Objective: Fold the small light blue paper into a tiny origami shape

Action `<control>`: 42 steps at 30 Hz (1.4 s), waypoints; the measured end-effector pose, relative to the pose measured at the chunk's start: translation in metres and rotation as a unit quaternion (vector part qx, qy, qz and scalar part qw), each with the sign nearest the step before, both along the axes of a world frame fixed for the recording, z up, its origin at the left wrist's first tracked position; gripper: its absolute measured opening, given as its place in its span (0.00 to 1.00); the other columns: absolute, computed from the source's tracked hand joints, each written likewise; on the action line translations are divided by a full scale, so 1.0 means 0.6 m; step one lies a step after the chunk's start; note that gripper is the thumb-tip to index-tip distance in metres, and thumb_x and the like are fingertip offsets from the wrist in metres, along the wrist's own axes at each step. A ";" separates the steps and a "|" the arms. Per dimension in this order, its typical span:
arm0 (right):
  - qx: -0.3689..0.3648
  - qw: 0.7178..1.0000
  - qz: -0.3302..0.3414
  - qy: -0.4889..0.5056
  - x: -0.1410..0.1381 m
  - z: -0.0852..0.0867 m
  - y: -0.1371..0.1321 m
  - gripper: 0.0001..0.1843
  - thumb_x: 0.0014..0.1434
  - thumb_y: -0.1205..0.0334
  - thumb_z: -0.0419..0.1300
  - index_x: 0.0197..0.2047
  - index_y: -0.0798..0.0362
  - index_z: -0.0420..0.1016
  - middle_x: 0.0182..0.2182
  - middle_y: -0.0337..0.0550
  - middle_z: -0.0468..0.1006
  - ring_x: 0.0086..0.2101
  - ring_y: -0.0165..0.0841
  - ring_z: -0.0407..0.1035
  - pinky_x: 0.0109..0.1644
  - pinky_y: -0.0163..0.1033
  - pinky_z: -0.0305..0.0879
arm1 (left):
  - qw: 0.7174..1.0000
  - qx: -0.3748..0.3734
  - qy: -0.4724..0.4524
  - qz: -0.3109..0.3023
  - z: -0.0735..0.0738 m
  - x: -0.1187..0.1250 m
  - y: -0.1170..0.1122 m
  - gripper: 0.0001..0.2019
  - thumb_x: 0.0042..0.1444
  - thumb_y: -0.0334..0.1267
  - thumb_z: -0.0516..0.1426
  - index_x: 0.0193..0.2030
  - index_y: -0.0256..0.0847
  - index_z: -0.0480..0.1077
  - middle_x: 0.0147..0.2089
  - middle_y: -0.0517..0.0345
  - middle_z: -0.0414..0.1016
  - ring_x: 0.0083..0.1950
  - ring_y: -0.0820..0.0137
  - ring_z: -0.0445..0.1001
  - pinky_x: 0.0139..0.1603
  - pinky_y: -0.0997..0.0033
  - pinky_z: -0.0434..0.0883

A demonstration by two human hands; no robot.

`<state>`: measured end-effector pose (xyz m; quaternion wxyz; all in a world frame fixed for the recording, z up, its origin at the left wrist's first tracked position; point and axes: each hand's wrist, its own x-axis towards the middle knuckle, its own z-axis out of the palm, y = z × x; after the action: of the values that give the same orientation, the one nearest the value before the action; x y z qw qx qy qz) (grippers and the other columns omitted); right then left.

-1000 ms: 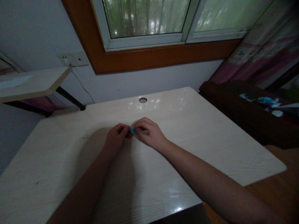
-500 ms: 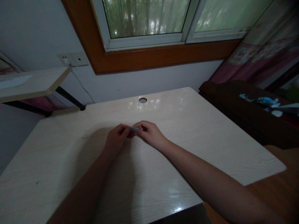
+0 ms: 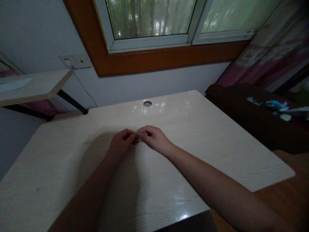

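Observation:
Between my fingertips is a small, thin teal strand (image 3: 139, 133), mostly covered by the fingers, so its exact kind cannot be made out. My left hand (image 3: 123, 139) pinches its left end between thumb and forefinger. From the other side my right hand (image 3: 152, 136) grips it the same way, the two sets of fingertips nearly touching. Both hands are low over the middle of the pale wood-grain desk (image 3: 193, 135), and a soft shadow falls to the left of them.
A round cable hole (image 3: 147, 103) is near the desk's back edge. At the left stands a raised shelf (image 3: 36, 85) on black legs, with a socket (image 3: 74, 61) on the wall behind. Dark furniture (image 3: 241, 109) bearing several small items stands at the right, beside a curtain (image 3: 260, 54).
My fingertips have drawn slightly closer together, and less of the teal strand shows between them. Otherwise the hands hold almost the same place.

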<state>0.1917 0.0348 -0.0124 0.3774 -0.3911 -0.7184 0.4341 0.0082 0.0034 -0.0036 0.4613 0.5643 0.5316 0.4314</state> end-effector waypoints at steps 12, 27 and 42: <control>0.020 1.000 -0.007 -0.016 0.000 0.003 -0.003 0.09 0.61 0.59 0.60 0.38 0.55 0.78 0.31 0.42 0.77 0.30 0.29 0.67 0.35 0.34 0.61 | 1.000 0.011 -0.017 -0.004 -0.006 0.000 -0.002 0.12 0.57 0.46 0.60 0.35 0.38 0.74 0.30 0.56 0.80 0.32 0.68 0.79 0.37 0.70 0.77; -0.009 1.000 -0.015 0.013 -0.001 0.005 -0.004 0.09 0.61 0.60 0.58 0.36 0.54 0.77 0.30 0.42 0.77 0.31 0.31 0.69 0.35 0.35 0.63 | 0.999 0.029 0.006 0.021 0.003 0.002 -0.006 0.12 0.57 0.46 0.60 0.35 0.38 0.74 0.29 0.55 0.80 0.31 0.67 0.80 0.36 0.69 0.77; -0.074 0.995 -0.002 0.062 -0.002 0.000 0.001 0.16 0.61 0.50 0.59 0.40 0.55 0.76 0.31 0.43 0.79 0.30 0.30 0.71 0.33 0.34 0.64 | 0.998 0.035 -0.015 0.044 -0.001 -0.002 -0.002 0.13 0.58 0.47 0.60 0.36 0.37 0.73 0.30 0.55 0.80 0.31 0.68 0.79 0.38 0.69 0.77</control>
<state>0.1906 0.0351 -0.0121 0.3919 -0.3915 -0.6588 0.5092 0.0068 0.0023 -0.0042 0.4298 0.5498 0.5334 0.4780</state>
